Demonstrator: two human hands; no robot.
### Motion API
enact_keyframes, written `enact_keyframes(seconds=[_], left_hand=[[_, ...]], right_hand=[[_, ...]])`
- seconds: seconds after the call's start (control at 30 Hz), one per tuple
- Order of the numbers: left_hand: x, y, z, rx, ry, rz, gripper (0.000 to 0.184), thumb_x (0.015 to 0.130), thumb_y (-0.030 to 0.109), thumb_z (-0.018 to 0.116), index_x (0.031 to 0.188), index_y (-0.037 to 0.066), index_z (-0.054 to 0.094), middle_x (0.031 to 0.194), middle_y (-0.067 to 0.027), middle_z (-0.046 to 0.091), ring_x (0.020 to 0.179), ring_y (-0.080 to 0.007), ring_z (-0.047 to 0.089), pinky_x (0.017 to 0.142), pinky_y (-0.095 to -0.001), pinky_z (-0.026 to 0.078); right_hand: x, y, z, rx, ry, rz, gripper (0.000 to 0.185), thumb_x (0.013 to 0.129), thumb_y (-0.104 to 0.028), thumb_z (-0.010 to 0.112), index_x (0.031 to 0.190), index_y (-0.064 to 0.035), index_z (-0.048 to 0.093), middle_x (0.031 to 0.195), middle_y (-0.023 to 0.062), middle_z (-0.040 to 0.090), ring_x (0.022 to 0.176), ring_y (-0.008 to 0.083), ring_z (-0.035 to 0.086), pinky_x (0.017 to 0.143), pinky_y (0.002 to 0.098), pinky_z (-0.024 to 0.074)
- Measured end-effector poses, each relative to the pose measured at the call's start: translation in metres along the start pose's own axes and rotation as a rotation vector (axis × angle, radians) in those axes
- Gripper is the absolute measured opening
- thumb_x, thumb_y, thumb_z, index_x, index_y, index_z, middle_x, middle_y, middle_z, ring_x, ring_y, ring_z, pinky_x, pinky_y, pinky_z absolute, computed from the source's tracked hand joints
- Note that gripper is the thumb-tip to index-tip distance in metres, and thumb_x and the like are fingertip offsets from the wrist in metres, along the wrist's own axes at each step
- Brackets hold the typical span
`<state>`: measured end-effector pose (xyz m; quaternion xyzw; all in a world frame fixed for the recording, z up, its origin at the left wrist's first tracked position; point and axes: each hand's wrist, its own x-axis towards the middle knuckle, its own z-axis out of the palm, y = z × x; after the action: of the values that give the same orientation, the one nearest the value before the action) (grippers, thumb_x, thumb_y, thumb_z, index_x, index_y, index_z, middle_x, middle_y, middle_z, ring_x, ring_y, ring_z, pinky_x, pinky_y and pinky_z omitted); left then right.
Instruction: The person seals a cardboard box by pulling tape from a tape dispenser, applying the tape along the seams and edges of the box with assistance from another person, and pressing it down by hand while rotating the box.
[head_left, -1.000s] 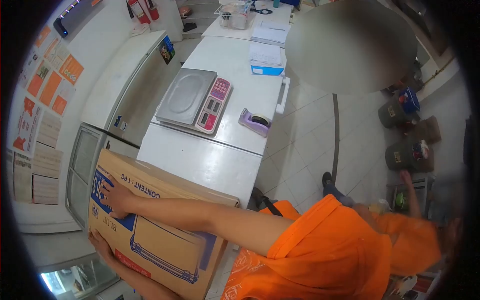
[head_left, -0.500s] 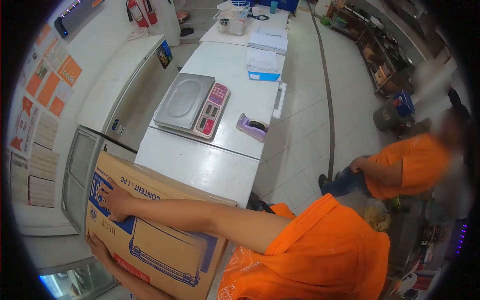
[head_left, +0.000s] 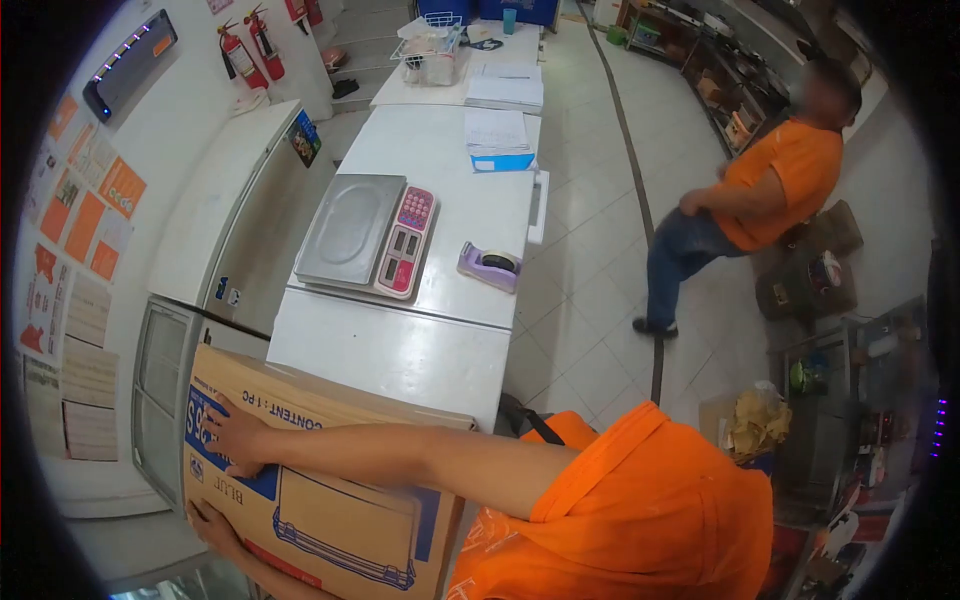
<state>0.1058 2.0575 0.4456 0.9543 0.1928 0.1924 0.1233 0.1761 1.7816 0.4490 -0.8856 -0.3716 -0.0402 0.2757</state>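
A brown cardboard box [head_left: 340, 500] with blue printing lies at the lower left. My right hand [head_left: 235, 436] rests on its printed top with the fingers spread. Below it, my left hand [head_left: 215, 530] touches the box near its left edge, fingers apart. Neither hand is closed around anything. Just beyond the box is a white counter [head_left: 400, 350], which carries a grey scale [head_left: 348, 235] with a pink keypad and a purple tape dispenser [head_left: 488, 267].
Papers [head_left: 497, 135] and a wire basket [head_left: 430, 50] stand farther along the counter. A person in orange [head_left: 780, 185] stands on the tiled floor at the right. Fire extinguishers [head_left: 242, 55] hang at the upper left. A white freezer [head_left: 215, 210] is left of the counter.
The view has shifted, so the counter and box sit lower and the counter farther left. The other person has moved up the aisle. Both my hands remain on the box.
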Motion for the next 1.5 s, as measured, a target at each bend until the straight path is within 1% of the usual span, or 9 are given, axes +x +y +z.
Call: enact_keyframes(seconds=[0.17,0.3,0.6,0.77,0.87,0.97,1.27,1.37,1.5], left_hand=[[0.015,-0.046,0.02,-0.023,0.0,0.037,0.058,0.103,0.044,0.047,0.142,0.003,0.053,0.145,-0.0223,0.051,0.134,-0.0402,0.048,0.11,-0.0451,0.038],[-0.002,-0.007,0.001,0.058,-0.001,-0.057,0.059,0.103,0.046,0.045,0.142,0.002,0.052,0.146,-0.0221,0.051,0.135,-0.0399,0.047,0.11,-0.0448,0.038],[0.006,-0.024,0.015,-0.059,-0.012,0.021,0.058,0.104,0.045,0.044,0.142,0.002,0.052,0.145,-0.0219,0.051,0.135,-0.0397,0.046,0.111,-0.0442,0.037],[0.005,-0.02,0.013,-0.013,-0.034,-0.045,0.057,0.104,0.043,0.045,0.141,0.001,0.052,0.143,-0.0218,0.053,0.133,-0.0403,0.049,0.108,-0.0443,0.039],[0.002,-0.021,0.015,-0.027,0.011,0.012,0.056,0.103,0.043,0.046,0.141,0.002,0.052,0.143,-0.0209,0.054,0.132,-0.04,0.05,0.108,-0.0442,0.04],[0.001,-0.015,0.01,-0.032,-0.023,-0.015,0.057,0.103,0.045,0.045,0.142,0.004,0.053,0.143,-0.0198,0.054,0.132,-0.039,0.05,0.108,-0.0439,0.04],[-0.012,0.013,-0.001,-0.046,0.018,-0.031,0.057,0.102,0.046,0.047,0.139,0.004,0.055,0.142,-0.0199,0.055,0.13,-0.0398,0.051,0.106,-0.0449,0.041],[0.005,-0.02,0.015,-0.062,0.029,0.01,0.064,0.1,0.051,0.044,0.142,0.003,0.053,0.142,-0.0208,0.055,0.13,-0.041,0.052,0.107,-0.045,0.041],[-0.01,0.009,0.004,0.014,0.101,-0.084,0.064,0.097,0.049,0.048,0.139,0.002,0.055,0.137,-0.0229,0.059,0.126,-0.0435,0.054,0.104,-0.048,0.043]], right_hand=[[0.002,0.001,0.005,0.039,0.014,0.001,0.067,0.088,-0.056,0.057,0.145,-0.0195,0.053,0.16,0.017,0.034,0.152,0.0365,0.02,0.121,0.0615,-0.0001],[0.004,0.0,0.01,0.012,0.008,0.006,0.068,0.088,-0.056,0.059,0.144,-0.0184,0.054,0.16,0.0172,0.034,0.152,0.0367,0.02,0.121,0.0613,-0.0009],[0.002,0.004,0.008,0.06,-0.005,0.014,0.067,0.087,-0.055,0.06,0.143,-0.0172,0.055,0.16,0.0179,0.034,0.152,0.0369,0.021,0.122,0.0609,0.0007],[-0.001,0.004,0.004,0.033,0.021,0.002,0.068,0.087,-0.054,0.06,0.143,-0.0173,0.055,0.16,0.0182,0.034,0.151,0.0368,0.021,0.122,0.0604,0.0017],[-0.003,0.002,-0.004,0.022,-0.069,0.025,0.069,0.089,-0.056,0.056,0.148,-0.0193,0.05,0.163,0.0147,0.028,0.154,0.0327,0.014,0.122,0.06,0.0008],[-0.003,0.002,-0.002,0.029,-0.008,0.012,0.068,0.088,-0.055,0.059,0.145,-0.0185,0.054,0.16,0.0174,0.034,0.152,0.0359,0.019,0.122,0.0593,0.0004],[-0.003,0.003,-0.003,0.041,-0.046,0.027,0.069,0.09,-0.057,0.056,0.148,-0.0209,0.05,0.162,0.0144,0.031,0.153,0.0351,0.017,0.122,0.059,0.0],[-0.002,0.003,-0.004,0.029,-0.063,0.035,0.068,0.09,-0.056,0.056,0.149,-0.0211,0.049,0.163,0.0138,0.03,0.154,0.0343,0.017,0.123,0.0583,0.0011],[-0.006,0.001,-0.011,0.011,-0.058,0.03,0.069,0.09,-0.056,0.056,0.149,-0.0208,0.049,0.163,0.0138,0.03,0.153,0.0341,0.018,0.123,0.0572,0.0025]])
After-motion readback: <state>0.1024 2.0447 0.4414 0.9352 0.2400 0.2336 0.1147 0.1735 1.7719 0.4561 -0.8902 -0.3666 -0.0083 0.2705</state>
